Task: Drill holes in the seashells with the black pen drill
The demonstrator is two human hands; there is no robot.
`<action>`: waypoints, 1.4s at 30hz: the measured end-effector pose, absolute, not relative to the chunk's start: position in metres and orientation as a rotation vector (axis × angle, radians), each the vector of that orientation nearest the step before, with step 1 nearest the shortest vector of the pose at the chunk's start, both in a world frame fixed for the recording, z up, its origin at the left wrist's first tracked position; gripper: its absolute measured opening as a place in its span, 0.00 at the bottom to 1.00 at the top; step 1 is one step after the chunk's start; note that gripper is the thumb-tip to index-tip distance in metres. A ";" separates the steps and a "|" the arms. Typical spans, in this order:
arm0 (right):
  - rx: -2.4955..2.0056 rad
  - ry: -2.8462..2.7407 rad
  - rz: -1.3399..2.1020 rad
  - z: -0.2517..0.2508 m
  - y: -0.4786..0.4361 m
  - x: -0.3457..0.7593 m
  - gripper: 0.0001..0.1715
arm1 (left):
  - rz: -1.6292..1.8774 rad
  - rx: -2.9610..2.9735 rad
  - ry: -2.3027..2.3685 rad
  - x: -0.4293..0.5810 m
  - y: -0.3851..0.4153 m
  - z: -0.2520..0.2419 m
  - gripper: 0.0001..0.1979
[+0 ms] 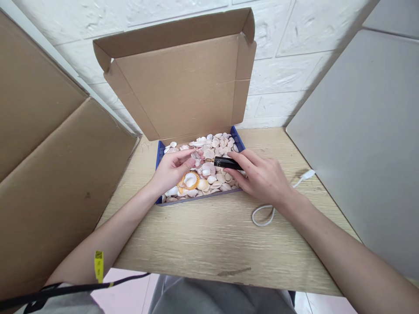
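Observation:
My left hand (175, 168) pinches a small pale shell (196, 158) between thumb and fingers. It hovers over a shallow blue-sided box (238, 138) full of seashells (216, 178). From the right, my right hand (258, 174) grips a short black cylindrical handle (225, 162) with white print and a narrow gold-coloured end. That end points at the pinched shell; whether they touch, I cannot tell. Just below my left fingers lies an orange-rimmed scallop shell (189, 181) with a white shell inside it.
The box's brown cardboard lid (180, 83) stands raised against the white brick wall (281, 74). A white cable (262, 216) lies on the wooden table (183, 240) by my right forearm. Cardboard (59, 174) borders the left, a grey panel (366, 131) the right. A black cable (75, 288) crosses lower left.

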State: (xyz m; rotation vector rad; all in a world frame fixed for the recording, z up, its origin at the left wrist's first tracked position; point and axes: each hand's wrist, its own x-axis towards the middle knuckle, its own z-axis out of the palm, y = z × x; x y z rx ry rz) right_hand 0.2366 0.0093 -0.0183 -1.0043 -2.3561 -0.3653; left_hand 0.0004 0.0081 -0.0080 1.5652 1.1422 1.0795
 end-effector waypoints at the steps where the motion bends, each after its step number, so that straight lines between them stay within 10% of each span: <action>1: -0.996 -2.354 -0.369 -0.018 0.010 0.237 0.18 | 1.074 1.580 1.150 0.000 0.008 -0.008 0.15; 42: -0.906 -2.338 -0.426 -0.007 0.015 0.247 0.15 | 1.006 1.524 1.158 0.003 0.001 -0.003 0.13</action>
